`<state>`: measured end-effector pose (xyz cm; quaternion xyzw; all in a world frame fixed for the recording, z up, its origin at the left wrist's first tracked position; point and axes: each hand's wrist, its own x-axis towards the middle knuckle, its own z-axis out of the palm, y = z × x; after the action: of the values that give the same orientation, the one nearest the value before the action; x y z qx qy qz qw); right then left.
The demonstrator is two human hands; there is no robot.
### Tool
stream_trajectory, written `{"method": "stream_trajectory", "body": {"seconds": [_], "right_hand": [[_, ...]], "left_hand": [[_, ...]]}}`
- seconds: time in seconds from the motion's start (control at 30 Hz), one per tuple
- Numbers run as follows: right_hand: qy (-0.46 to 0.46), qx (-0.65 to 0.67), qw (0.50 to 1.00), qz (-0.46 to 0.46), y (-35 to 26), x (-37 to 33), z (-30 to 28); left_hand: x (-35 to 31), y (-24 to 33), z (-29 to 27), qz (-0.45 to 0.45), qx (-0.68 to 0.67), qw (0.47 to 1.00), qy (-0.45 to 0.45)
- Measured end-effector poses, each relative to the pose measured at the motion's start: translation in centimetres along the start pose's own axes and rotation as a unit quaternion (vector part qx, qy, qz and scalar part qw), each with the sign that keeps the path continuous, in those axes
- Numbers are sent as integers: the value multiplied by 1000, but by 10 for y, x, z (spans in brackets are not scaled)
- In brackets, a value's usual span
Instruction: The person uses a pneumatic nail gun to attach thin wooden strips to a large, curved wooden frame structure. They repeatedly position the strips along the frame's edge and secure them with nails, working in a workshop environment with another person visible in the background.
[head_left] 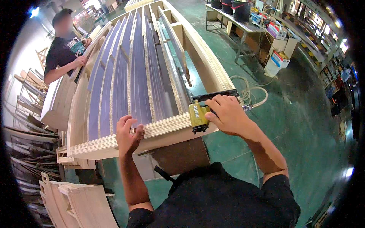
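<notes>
My right hand (227, 116) is closed around a yellow-green air nail gun (198, 117) with a black magazine. The nail gun is over the near right corner of a large pale plywood frame (167, 128). On the near rail, further left, rests my left hand (129, 133). Its fingers are bent over the wood, and the thumb is apart from them. Long curved strips (149, 76) with speckled edges run away from me inside the frame, with purplish-grey panels (121, 83) between them. The tip of the nail gun is hard to make out.
A coiled air hose (260, 99) hangs by the frame's right side. Across the green floor (300, 125), a workbench (247, 26) carries black buckets (241, 12) and boxes. Another person (64, 45) stands at the far left side. A wooden piece (78, 205) stands at lower left.
</notes>
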<state>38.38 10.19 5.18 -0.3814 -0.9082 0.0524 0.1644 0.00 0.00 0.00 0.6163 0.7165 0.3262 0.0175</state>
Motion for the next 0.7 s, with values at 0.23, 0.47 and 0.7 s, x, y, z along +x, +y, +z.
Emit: {"method": "stream_trajectory", "body": {"seconds": [0.23, 0.47, 0.7], "right_hand": [[38, -43, 996, -72, -4, 8, 9], [-115, -3, 991, -74, -5, 22, -21], [-22, -28, 999, -32, -6, 15, 6]], "left_hand": [[8, 2, -12, -8, 17, 1000, 11], [0, -4, -4, 17, 17, 999, 25], [2, 6, -8, -2, -22, 999, 29]]}}
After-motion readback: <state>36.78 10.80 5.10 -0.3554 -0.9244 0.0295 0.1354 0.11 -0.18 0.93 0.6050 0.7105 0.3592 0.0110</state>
